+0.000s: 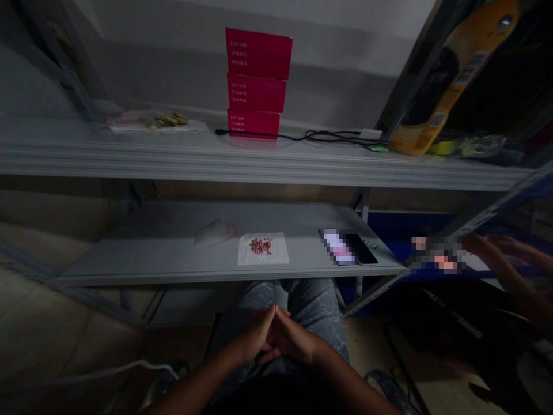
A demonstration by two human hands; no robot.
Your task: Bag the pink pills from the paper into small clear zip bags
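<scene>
**Nothing in the Grip**

The left hand [253,340] and right hand [294,340] are clasped above the knees of grey patterned jeans [298,302], with the fingers laced and the tips pressed together; nothing is gripped by either. Nearest to them, on the lower metal shelf [129,253], a white paper sheet [277,256] is laid out with a small scatter of reddish pellets [261,246] on it. A crumpled plastic bag [216,232] is left just beside the sheet, and a black phone [365,249] is set further along, partly pixelated. Loose pellets on an open sheet are easily scattered, so slow, low movement is called for around them. Another person's hand [496,253] is seen at the far right, well apart from the sheet. On the upper shelf [259,164], three stacked red boxes [258,83] are printed with bracketed lines of pale text, too small to be read, and no brand can be made out. A yellow package [453,75] is leaned at that shelf's right end, its label also unreadable.
</scene>
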